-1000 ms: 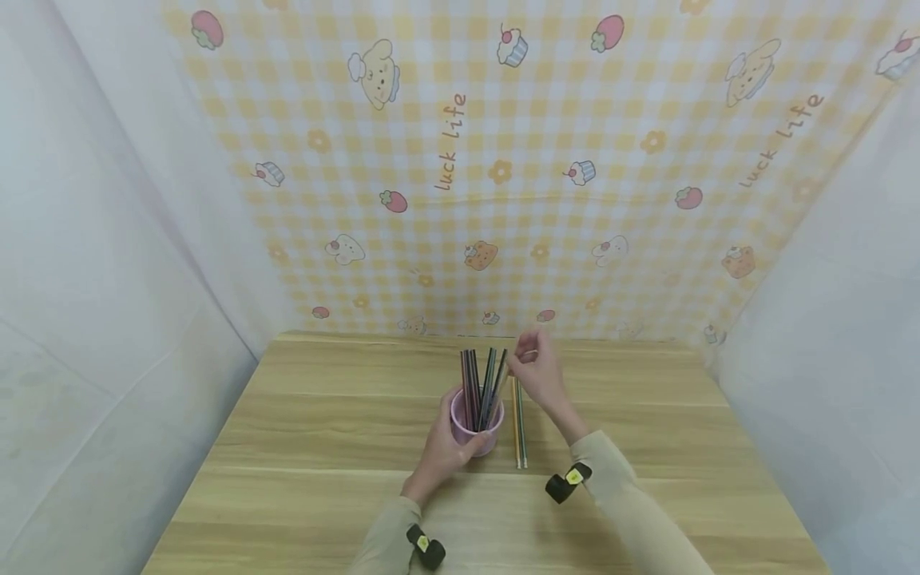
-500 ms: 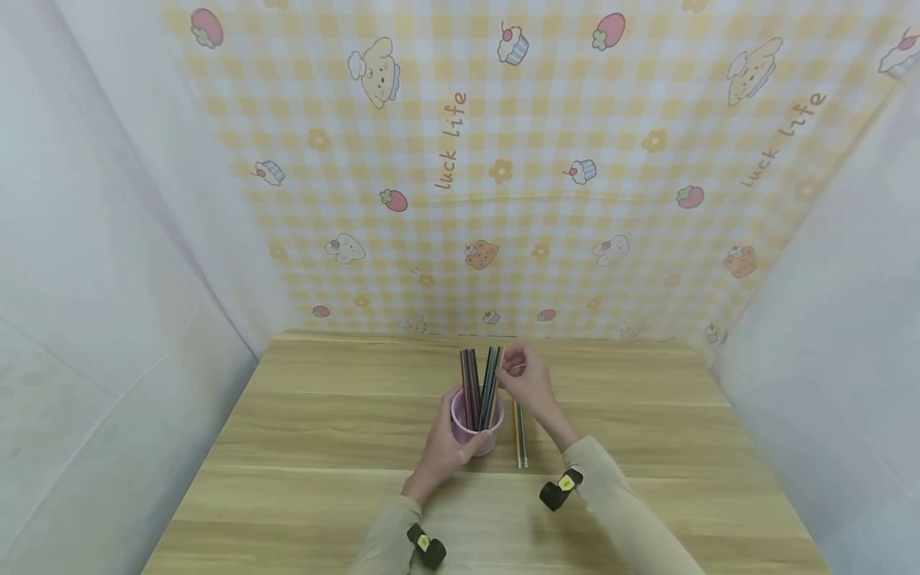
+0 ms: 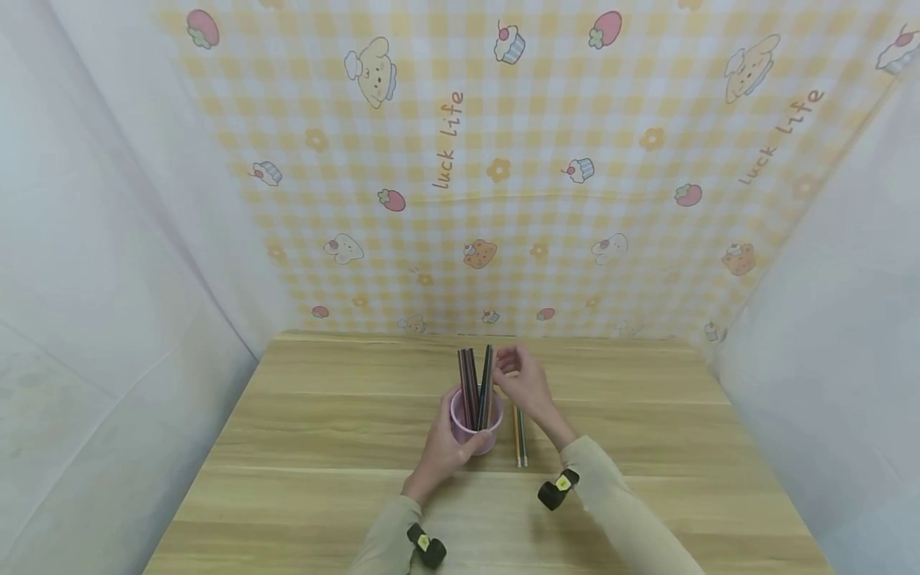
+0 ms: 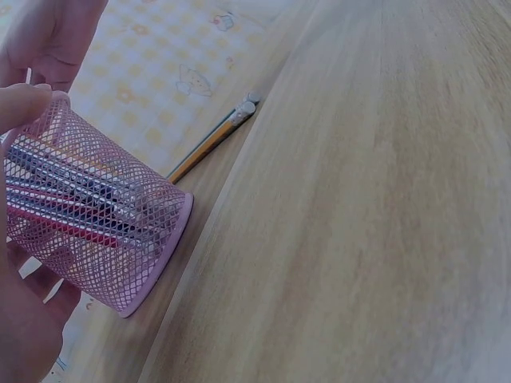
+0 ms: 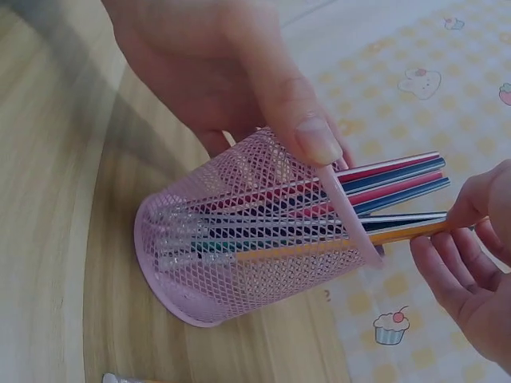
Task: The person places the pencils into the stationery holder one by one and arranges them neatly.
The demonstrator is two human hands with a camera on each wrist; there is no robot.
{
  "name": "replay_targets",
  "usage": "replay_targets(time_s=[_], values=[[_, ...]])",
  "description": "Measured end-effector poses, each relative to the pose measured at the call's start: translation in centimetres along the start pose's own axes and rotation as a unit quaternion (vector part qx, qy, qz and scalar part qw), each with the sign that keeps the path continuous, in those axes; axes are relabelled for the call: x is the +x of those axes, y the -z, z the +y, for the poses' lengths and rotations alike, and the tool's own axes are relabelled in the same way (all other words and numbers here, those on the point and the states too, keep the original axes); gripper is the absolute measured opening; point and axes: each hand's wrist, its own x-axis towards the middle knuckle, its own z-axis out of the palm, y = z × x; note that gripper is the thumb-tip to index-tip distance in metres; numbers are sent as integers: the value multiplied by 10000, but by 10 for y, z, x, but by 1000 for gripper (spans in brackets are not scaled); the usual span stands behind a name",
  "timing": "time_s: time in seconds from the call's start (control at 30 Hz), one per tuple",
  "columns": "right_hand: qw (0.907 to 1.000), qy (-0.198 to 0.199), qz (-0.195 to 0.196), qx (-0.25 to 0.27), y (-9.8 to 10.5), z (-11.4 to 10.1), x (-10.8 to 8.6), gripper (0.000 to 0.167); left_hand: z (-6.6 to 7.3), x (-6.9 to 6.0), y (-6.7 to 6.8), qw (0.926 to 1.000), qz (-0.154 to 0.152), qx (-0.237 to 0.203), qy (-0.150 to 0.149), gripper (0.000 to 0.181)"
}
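A pink mesh pencil cup [image 5: 185, 302] stands on the table, and my left hand [image 3: 442, 452] grips it round the side, thumb near the rim. Several red, dark blue and black pencils [image 5: 399, 177] lean inside it, their points out of clear view. At the rim's right side my right hand [image 3: 528, 391] pinches the upper part of a yellow pencil [image 5: 398, 233], whose lower part is inside the cup. Just right of the cup, a yellow pencil [image 3: 516, 443] and a dark green pencil [image 3: 522, 441] lie side by side on the wood, partly behind the right hand.
The wooden table [image 3: 323, 447] ends at a yellow checked cloth [image 3: 431, 279] hanging behind it. White cloth walls [image 3: 129, 279] close in the left and right sides. A small black camera [image 3: 559, 489] is strapped on each sleeve.
My right hand has moved left toward the cup, bringing the yellow pencil from a rightward slant to beside the other pencils. The left hand and cup stay in place.
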Motion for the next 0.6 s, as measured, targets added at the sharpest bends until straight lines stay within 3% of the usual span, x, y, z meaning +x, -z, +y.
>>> replay_targets(time_s=[0.13, 0.6], values=[[9999, 94, -35, -128, 0, 2, -2, 29, 0, 0, 0, 9999, -58, 52, 90, 92], [9982, -245, -403, -382, 8, 10, -2, 30, 1, 0, 0, 9999, -59, 111, 23, 92]])
